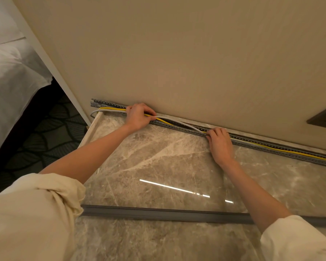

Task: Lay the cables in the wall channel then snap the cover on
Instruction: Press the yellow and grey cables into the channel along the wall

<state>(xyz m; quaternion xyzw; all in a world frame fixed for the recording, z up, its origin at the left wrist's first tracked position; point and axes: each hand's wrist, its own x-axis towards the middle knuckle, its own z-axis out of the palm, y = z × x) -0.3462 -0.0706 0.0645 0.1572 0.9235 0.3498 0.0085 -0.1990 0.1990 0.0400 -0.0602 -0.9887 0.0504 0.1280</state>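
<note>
Nearest, the cover [166,213] lies loose on the counter [158,157]. Far along the wall, the left hand [138,116] pinches the cables [177,121], which bow out of the channel [252,143]. The right hand's [219,143] fingers press them down.

A plain beige wall [177,53] rises behind a glossy grey-brown marble counter [158,157]. Left of the counter: white bedding [11,72] above dark leaf-patterned carpet [45,132].
</note>
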